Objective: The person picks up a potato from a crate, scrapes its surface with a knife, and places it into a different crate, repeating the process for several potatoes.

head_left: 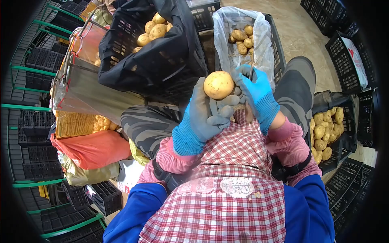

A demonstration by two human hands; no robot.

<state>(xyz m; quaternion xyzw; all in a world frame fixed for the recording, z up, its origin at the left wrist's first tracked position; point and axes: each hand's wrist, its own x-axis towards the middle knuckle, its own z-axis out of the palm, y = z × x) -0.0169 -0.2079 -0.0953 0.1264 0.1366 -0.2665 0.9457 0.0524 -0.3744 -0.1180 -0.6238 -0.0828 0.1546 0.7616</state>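
In the middle of the head view, my left hand, in a grey-palmed blue glove, is closed around a round yellow potato. The potato sits up by the thumb, its pale skin marked with small spots. Just to its right, my right hand, gloved the same way, has its fingers curled in close to the potato. A thin dark strip shows along this hand's thumb and fingers; I cannot tell what it is. Both hands are above my lap, over a red checked apron.
Ahead on the left stands a black-lined crate with potatoes. A crate with a white liner holds smaller ones. More potatoes fill a crate at my right knee. To the left lie an orange-red sack and sorting equipment with green rails.
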